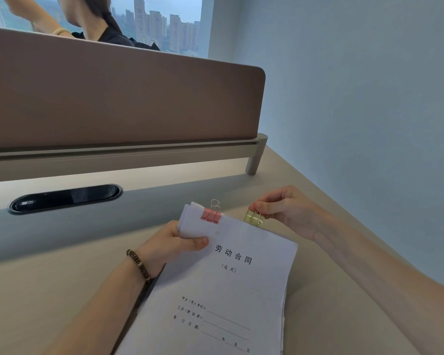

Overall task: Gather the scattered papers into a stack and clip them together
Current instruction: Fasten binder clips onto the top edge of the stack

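Showing a stack (223, 285) of white sheets, squared up and held tilted just above the desk (49, 290). A pink clip (210, 216) is clamped on its top edge near the left corner, one wire handle standing upright. The cover sheet bears the printed heading 劳动合同 with (通用) beneath, and lower down three ruled lines labelled 甲方, 乙方 and 签订日期. The left hand (174, 242) grips the stack at its upper left edge, thumb on the cover just below the pink clip. The right hand (285, 211) pinches the wire handles of a yellow clip (253, 218) at the stack's top right corner.
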A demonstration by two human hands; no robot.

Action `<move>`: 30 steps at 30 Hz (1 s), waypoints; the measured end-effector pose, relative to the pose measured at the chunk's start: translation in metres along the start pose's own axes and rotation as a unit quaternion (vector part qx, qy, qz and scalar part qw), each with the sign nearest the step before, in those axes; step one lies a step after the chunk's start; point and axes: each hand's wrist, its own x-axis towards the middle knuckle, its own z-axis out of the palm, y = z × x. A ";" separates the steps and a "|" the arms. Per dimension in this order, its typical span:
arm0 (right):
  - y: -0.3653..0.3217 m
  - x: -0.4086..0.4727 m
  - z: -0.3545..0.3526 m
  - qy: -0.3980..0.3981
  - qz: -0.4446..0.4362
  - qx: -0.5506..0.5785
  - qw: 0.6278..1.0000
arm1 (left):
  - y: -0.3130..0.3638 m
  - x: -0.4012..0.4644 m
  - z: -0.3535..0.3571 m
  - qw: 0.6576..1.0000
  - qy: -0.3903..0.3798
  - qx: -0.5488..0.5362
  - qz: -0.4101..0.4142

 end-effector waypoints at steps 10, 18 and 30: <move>-0.001 -0.010 0.009 0.055 -0.108 -0.184 0.975 | 0.000 0.000 -0.001 1.000 -0.006 -0.013 -0.004; 0.011 -0.015 0.021 0.123 -0.209 -0.332 0.911 | 0.002 -0.001 0.001 0.999 0.000 -0.031 -0.017; 0.003 0.006 0.038 0.073 -0.179 -0.186 0.963 | 0.006 -0.005 0.003 0.997 -0.005 -0.070 -0.036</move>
